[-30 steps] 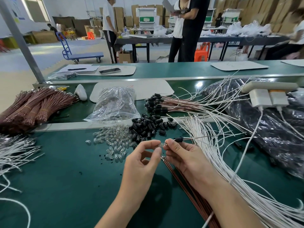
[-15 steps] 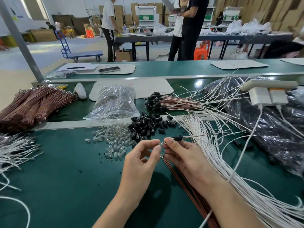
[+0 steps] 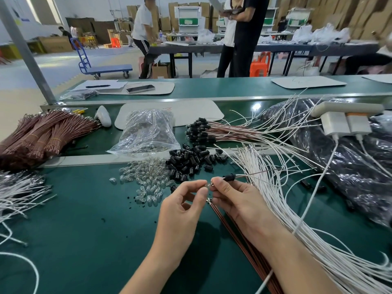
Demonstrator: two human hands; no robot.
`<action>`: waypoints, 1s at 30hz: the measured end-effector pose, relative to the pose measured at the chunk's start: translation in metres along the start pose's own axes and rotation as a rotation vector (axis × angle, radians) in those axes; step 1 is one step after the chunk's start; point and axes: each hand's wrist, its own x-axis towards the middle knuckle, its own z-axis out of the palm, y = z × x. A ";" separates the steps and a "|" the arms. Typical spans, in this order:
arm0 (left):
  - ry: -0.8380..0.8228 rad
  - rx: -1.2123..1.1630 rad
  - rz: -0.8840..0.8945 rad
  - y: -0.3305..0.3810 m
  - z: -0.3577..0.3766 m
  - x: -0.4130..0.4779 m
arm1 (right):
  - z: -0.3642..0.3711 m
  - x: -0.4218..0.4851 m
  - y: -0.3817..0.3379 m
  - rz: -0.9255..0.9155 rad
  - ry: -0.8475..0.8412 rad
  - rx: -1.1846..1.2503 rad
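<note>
Two hands were seen close together above the green table (image 3: 84,219). One small glass bulb (image 3: 209,184) was pinched between thumb and forefinger of the left hand (image 3: 182,209), its other fingers loosely curled. One black socket (image 3: 229,177), with wires running off to the right, was gripped by the fingertips of the right hand (image 3: 235,200). The bulb was held between the two hands, just beside the socket. The step was therefore judged to be the fitting of the bulb; the joint itself was hidden by fingers. A straight, gentle push would be called for next, as glass is easily cracked. One heap of loose bulbs (image 3: 144,179) and one heap of loose sockets (image 3: 191,159) were lying side by side just beyond the hands, with too many pieces to be counted. One clear bag (image 3: 148,132) and two white chargers (image 3: 345,124) were also noted.
</note>
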 end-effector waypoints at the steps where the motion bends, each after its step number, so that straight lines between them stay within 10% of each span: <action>1: 0.002 0.006 0.007 -0.001 0.000 0.000 | 0.000 0.000 0.000 0.001 -0.002 0.004; 30: 0.065 0.252 0.196 -0.005 -0.003 0.000 | 0.004 0.000 0.002 -0.056 -0.006 -0.036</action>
